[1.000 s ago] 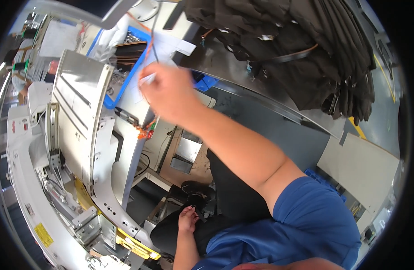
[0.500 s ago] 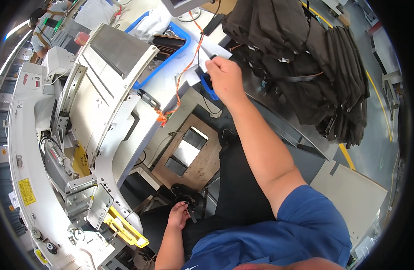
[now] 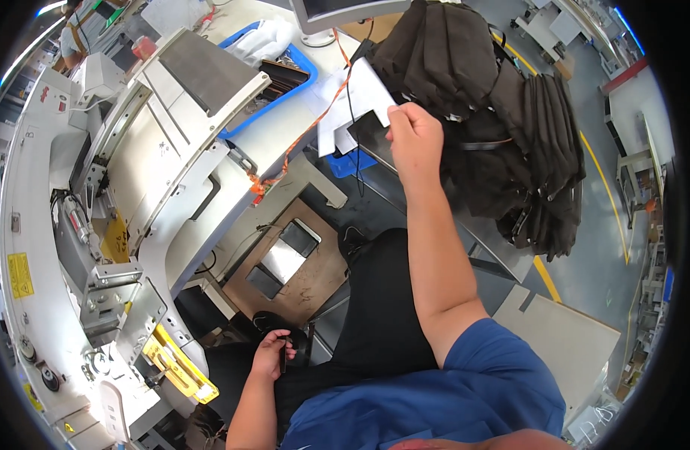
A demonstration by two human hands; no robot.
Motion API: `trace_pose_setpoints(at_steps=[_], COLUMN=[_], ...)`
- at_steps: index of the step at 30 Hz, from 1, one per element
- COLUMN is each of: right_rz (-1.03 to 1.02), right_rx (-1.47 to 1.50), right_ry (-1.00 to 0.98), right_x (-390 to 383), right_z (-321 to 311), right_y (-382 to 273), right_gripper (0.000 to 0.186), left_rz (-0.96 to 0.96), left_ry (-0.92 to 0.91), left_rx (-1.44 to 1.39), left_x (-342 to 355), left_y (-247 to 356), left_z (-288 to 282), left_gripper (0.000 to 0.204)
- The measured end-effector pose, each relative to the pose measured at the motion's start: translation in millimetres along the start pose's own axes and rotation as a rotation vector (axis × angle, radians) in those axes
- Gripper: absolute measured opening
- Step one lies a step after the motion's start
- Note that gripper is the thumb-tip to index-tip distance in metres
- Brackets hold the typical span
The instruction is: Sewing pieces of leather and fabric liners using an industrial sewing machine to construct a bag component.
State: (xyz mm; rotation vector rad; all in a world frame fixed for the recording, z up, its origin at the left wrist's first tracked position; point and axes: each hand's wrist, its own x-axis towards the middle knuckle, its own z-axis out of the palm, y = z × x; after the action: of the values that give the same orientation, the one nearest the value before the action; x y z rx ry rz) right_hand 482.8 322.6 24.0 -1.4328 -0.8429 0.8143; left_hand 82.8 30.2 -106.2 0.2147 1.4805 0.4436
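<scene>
head view: right hand pinches a flat white sheet, left hand a slim dark strip.

floor: grey, with a yellow line curving along the right
pale worktop: upper left of centre, its edge running diagonally
metal worktop: dark grey, right of centre
far right: a white bench with a red edge
upper right corner: more white furniture
light: bright strips at upper left and upper right, glare at lower left
</scene>
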Motion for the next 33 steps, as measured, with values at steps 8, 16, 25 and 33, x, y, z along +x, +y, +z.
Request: trace_pose_setpoints(at_steps=[8, 16, 25, 33], right_rz=[-0.583, -0.953, -0.669, -0.381], right_rx=[-0.52, -0.621, -0.043, 0.175], right_ry=[0.273, 0.514, 0.264, -0.865], right_x=[-47.0, -147.1, -194.7, -310.4], right_z=[-23.5, -99.2, -109.7, -73.5], right_y=[-35.0, -56.6, -78.0, -105.2], right_gripper=[0.02, 0.022, 0.018, 0.026], left_rz=[0.033, 0.212, 0.524, 1.109], left_ry=[-0.015, -0.154, -0.236, -0.392], left_rx=[0.079, 0.111, 0.361, -0.242], left_x=[5.3, -26.0, -97.3, -195.1], left_y=[-8.9, 10.0, 9.1, 7.8], left_z=[1.4, 41.0, 64.5, 44.5], left_gripper=[0.019, 0.018, 0.019, 0.09])
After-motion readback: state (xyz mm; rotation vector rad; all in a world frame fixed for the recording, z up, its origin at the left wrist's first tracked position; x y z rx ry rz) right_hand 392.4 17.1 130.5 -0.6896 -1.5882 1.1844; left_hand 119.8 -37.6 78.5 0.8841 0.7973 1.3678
